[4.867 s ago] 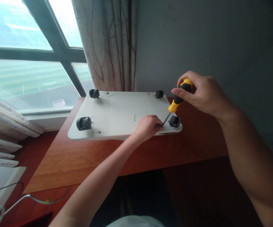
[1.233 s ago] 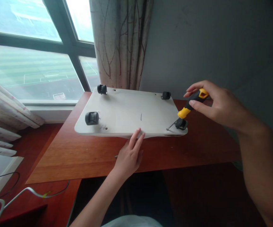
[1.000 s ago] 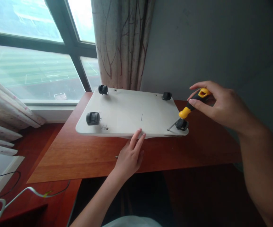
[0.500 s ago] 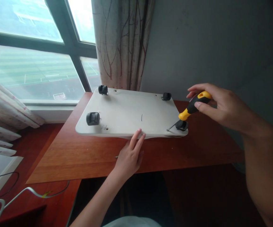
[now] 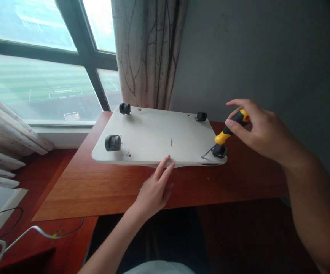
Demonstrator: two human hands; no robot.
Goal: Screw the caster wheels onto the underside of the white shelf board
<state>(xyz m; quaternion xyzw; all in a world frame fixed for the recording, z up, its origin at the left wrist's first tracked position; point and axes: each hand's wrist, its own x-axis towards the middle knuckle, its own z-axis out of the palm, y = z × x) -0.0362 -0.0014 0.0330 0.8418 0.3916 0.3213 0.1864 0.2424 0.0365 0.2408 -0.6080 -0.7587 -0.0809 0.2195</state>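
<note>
A white board (image 5: 156, 137) lies upside down on the wooden desk (image 5: 102, 186), with black caster wheels at its corners. My right hand (image 5: 256, 129) is closed on the yellow and black screwdriver (image 5: 227, 129), whose tip rests on the board beside the near right caster (image 5: 219, 151). My left hand (image 5: 155, 190) lies flat on the desk with fingers stretched out, fingertips touching the board's front edge. It holds nothing.
Other casters sit at the near left (image 5: 112, 143), far left (image 5: 125, 108) and far right (image 5: 201, 116). A patterned curtain (image 5: 147, 53) hangs behind the board, a window (image 5: 39, 68) to the left. Cables (image 5: 24, 236) lie on the lower surface at left.
Earlier my left hand was pinched beside the screwdriver tip on the board; it now lies flat at the board's front edge. In the last second the screwdriver handle shifted slightly in my right hand.
</note>
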